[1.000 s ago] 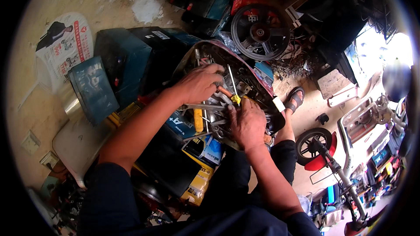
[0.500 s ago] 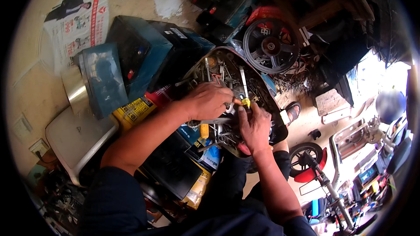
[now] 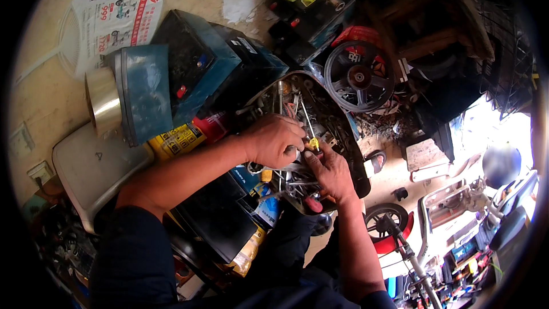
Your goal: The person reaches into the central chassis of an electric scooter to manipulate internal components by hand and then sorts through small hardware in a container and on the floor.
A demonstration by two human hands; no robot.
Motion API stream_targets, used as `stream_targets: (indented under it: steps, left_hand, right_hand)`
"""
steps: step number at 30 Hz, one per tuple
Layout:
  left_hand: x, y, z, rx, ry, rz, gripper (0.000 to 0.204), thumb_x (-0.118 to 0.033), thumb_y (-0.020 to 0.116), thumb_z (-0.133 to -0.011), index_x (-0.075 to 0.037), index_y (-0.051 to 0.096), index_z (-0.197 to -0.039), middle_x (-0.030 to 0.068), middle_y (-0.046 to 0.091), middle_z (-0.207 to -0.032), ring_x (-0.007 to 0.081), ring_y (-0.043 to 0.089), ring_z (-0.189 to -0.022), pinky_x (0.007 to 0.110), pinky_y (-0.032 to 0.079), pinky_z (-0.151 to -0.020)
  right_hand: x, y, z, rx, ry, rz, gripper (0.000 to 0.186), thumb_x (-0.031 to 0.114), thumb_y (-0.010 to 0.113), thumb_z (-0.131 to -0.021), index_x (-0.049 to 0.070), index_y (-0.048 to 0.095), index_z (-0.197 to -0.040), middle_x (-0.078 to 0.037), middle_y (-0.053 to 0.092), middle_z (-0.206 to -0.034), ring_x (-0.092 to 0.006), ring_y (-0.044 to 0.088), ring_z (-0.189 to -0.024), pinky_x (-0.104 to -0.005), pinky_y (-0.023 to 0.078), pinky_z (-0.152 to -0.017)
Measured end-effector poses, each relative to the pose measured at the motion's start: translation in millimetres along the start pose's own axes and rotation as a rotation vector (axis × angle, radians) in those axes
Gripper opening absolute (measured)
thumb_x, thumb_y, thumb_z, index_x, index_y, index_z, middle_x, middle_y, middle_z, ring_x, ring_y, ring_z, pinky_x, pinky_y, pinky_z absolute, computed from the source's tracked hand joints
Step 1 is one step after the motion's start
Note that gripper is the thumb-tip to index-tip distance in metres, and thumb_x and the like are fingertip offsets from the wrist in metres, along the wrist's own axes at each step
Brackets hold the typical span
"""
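Observation:
My left hand [image 3: 275,142] is over an open dark tin [image 3: 360,177] full of wrenches, sockets and small parts, its fingers curled on something I cannot make out. Just to its right, my right hand [image 3: 330,171] grips the yellow handle [image 3: 314,143] of a screwdriver, whose bright shaft [image 3: 306,117] lies toward the upper left. A chrome socket extension [image 3: 280,94] lies in the upper part of the tin. A short yellow handle [image 3: 266,176] sits under my left hand, and a red handle [image 3: 312,205] is at the tin's lower edge.
Teal batteries [image 3: 200,57] and cartons [image 3: 177,140] surround the tin at left, with a grey panel [image 3: 91,177] and a paper fan [image 3: 128,6]. A black wheel [image 3: 358,77] lies above right. A scooter [image 3: 417,274] and scattered goods are at right, in glare.
The view has shifted, lowering the tin in the picture. My left hand's fingers have moved beside the screwdriver handle, and my right hand has stayed on it, its thumb now across it.

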State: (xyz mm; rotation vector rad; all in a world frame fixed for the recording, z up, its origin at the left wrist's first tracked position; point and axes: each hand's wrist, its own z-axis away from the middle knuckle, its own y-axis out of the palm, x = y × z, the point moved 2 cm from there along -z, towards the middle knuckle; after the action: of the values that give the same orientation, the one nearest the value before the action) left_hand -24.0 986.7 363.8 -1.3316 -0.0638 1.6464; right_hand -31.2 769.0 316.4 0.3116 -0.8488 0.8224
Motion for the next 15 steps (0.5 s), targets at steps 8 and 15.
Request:
stream_targets:
  steps: [8, 15]
  left_hand:
    - [-37.8, -69.3, -4.1, -0.222, -0.107, 0.039, 0.009, -0.012, 0.074, -0.087, -0.003, 0.077, -0.089, 0.0167, 0.077, -0.098, 0.0368, 0.076, -0.091, 0.041, 0.060, -0.081]
    - [-60.7, 17.1, -105.1, 0.045, -0.241, -0.221, 0.023, -0.011, 0.067, -0.079, 0.006, 0.075, -0.093, 0.0271, 0.072, -0.105, 0.0405, 0.067, -0.107, 0.048, 0.052, -0.100]
  right_hand:
    - [3.1, 4.1, 6.3, -0.081, -0.050, 0.165, 0.053, 0.042, 0.064, -0.102, 0.008, 0.062, -0.142, -0.016, 0.077, -0.090, -0.0389, 0.073, -0.088, -0.0490, 0.055, -0.083]
    - [-16.4, 33.7, 7.3, -0.060, -0.248, 0.590, 0.048, 0.035, 0.063, -0.099, 0.008, 0.063, -0.139, -0.017, 0.076, -0.110, -0.0407, 0.070, -0.105, -0.0493, 0.055, -0.092]
